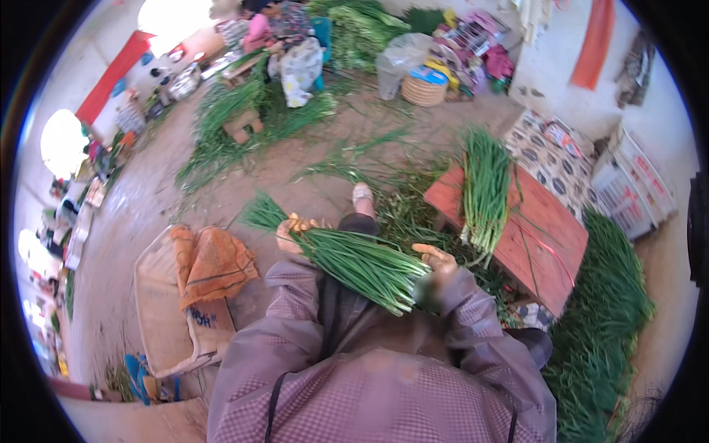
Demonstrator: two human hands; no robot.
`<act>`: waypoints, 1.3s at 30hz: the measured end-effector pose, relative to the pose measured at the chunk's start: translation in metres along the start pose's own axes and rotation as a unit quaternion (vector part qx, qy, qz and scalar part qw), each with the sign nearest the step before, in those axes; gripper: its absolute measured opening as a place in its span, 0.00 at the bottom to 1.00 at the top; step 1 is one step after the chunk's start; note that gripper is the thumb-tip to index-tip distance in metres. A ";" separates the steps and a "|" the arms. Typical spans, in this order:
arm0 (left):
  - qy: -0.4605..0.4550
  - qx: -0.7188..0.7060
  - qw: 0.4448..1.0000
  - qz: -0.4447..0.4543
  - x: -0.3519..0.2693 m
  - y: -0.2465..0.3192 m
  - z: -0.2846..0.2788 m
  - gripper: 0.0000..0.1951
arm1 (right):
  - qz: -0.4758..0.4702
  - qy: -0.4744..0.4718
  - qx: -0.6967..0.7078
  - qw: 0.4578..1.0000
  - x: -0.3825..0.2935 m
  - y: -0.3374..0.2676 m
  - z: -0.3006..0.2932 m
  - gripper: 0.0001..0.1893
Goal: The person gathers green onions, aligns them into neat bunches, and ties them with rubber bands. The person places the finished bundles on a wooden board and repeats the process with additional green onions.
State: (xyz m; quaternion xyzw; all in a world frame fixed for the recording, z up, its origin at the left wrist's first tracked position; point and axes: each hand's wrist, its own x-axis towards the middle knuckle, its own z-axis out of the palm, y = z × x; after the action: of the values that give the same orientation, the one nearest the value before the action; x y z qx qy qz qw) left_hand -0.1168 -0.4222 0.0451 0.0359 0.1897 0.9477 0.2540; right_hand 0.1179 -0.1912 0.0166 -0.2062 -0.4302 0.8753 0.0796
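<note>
My left hand [293, 233] grips a bunch of long green chives [360, 266] near the leafy end. The bunch lies slantwise over my lap, with its pale stem ends towards the right. Beside those ends is my right hand [438, 263], index finger stretched out and nothing visible in its grasp; its lower part is blurred. A second bunch of chives [486, 194] rests on a low reddish wooden table [545, 238] to my right. A thin red strip [545, 249] trails across that tabletop.
Loose trimmings [407, 213] litter the floor by my foot. A large heap of chives [598, 343] lies at the right. An orange sack [213, 266] covers part of a tan mat [160, 310] at left. Farther off, a person [282, 33] sits near more greens and a woven basket [424, 90].
</note>
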 end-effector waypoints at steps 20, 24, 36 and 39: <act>0.016 -0.028 0.998 -0.055 0.023 0.043 -0.083 0.10 | 0.068 0.012 0.007 0.998 0.016 0.048 0.010 0.15; 0.023 -0.012 0.999 -0.048 0.017 0.048 -0.073 0.13 | 0.035 0.003 -0.060 0.998 0.025 0.047 0.024 0.11; 0.129 -0.008 0.992 0.005 0.011 0.064 -0.092 0.11 | -0.054 0.002 -0.573 0.818 0.013 0.058 -0.078 0.10; 0.139 0.015 0.990 0.006 0.011 0.067 -0.101 0.11 | -0.040 -0.024 -0.307 0.951 -0.001 0.035 -0.024 0.13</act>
State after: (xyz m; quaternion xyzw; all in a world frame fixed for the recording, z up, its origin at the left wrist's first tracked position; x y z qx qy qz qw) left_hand -0.1749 -0.5050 -0.0235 -0.0914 0.2376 0.9421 0.2185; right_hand 0.1306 -0.1956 -0.0237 -0.1819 -0.6875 0.7020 0.0372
